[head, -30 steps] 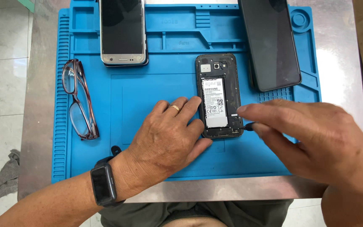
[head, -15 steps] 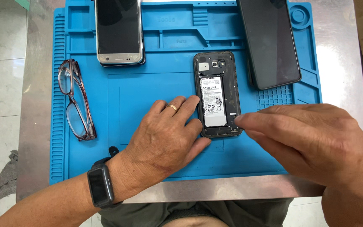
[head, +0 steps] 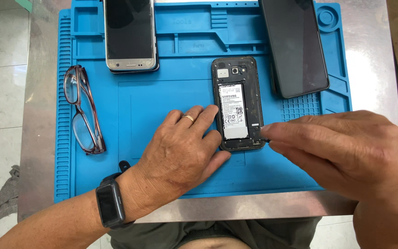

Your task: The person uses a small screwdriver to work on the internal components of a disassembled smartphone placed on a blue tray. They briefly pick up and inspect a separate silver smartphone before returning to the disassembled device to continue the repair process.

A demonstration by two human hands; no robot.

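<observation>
Steel table (head: 369, 69) under blue mat (head: 162, 97), framed slightly shifted since a second ago. Right hand (head: 346, 152), fingertips pinched together at open phone (head: 238, 103) lower right edge, closer in than before. Left hand (head: 180, 154) flat, fingers against phone's left side, unmoved. Mid-mat phone, back off. Glasses (head: 81, 110) left.

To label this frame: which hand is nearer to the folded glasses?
Left. The left hand lies just right of the glasses; the right hand is far beyond the opened phone.
</observation>
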